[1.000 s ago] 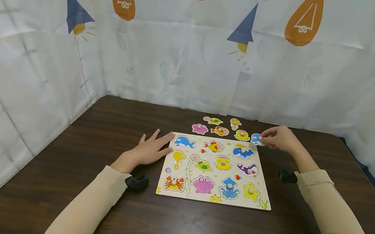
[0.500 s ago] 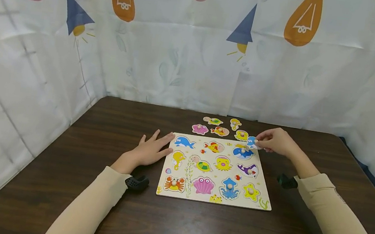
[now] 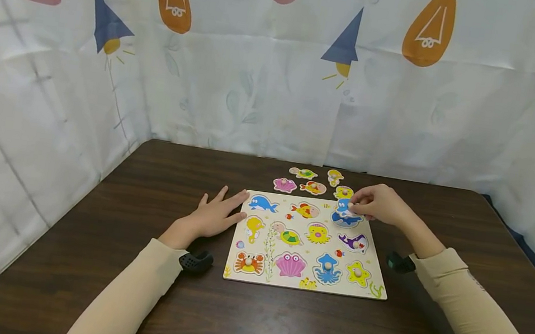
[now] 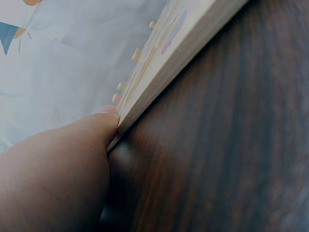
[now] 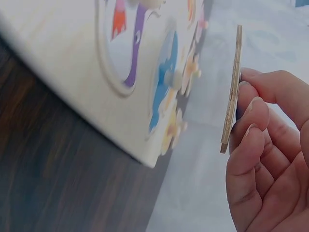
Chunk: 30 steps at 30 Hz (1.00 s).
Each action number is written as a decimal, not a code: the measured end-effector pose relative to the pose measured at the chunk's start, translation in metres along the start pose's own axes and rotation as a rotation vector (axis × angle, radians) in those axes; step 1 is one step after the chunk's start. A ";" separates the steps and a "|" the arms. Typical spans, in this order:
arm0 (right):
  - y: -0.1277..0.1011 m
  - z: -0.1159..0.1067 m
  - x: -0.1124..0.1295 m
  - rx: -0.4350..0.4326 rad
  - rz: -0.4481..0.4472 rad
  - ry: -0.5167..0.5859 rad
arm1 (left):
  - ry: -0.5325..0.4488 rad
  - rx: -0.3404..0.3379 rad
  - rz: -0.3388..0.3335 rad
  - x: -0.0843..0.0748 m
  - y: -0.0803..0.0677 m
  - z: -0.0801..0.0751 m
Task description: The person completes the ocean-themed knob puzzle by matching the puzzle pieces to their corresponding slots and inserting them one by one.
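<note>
A wooden sea-animal puzzle board (image 3: pixel 305 282) lies flat on the dark table (image 3: pixel 247 322). My right hand (image 3: pixel 378 204) pinches a small blue puzzle piece (image 3: pixel 342 205) by its peg, just above the blue whale picture at the board's top right corner. In the right wrist view the thin wooden blue piece (image 5: pixel 232 92) is seen edge-on between my fingertips (image 5: pixel 251 113), clear of the board (image 5: pixel 63 67). My left hand (image 3: pixel 213 213) rests flat on the table, fingers straight, touching the board's left edge. The left wrist view shows a fingertip (image 4: pixel 104 118) against the board's edge (image 4: pixel 164 63).
Several loose pieces lie on the table behind the board: a pink one (image 3: pixel 285 184), a turtle (image 3: pixel 303 173), a fish (image 3: pixel 313 187), and two yellow ones (image 3: pixel 335 176) (image 3: pixel 343 191). A patterned curtain (image 3: pixel 281 61) closes in the table at the back and sides.
My right hand has carried the blue piece left and toward me, from the table beside the board's corner to above the board's top right. My left hand has stayed put.
</note>
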State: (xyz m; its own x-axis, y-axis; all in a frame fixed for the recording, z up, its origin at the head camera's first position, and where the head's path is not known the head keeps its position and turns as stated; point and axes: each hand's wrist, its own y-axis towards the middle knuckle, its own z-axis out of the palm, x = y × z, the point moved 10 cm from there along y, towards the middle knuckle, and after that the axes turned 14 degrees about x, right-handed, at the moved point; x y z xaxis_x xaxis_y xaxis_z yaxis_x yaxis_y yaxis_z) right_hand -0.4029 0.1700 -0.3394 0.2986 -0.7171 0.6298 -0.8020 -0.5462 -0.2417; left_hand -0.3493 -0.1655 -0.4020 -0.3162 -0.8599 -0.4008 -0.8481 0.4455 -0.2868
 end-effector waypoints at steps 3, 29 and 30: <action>0.001 0.003 0.008 0.006 -0.022 -0.013 | 0.006 0.004 0.001 0.000 0.000 0.001; 0.031 0.020 0.045 0.031 -0.055 0.013 | -0.005 -0.002 0.009 -0.001 -0.002 0.001; 0.032 0.020 0.047 0.032 -0.061 0.013 | -0.003 -0.003 0.009 -0.001 -0.002 0.000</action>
State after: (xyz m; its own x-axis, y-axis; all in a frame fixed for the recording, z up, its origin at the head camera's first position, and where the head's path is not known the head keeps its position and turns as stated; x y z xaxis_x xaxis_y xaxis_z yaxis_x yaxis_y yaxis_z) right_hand -0.4042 0.1099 -0.3323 0.3399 -0.6765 0.6533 -0.7653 -0.6027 -0.2260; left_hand -0.3473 -0.1652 -0.4015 -0.3229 -0.8549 -0.4061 -0.8463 0.4529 -0.2804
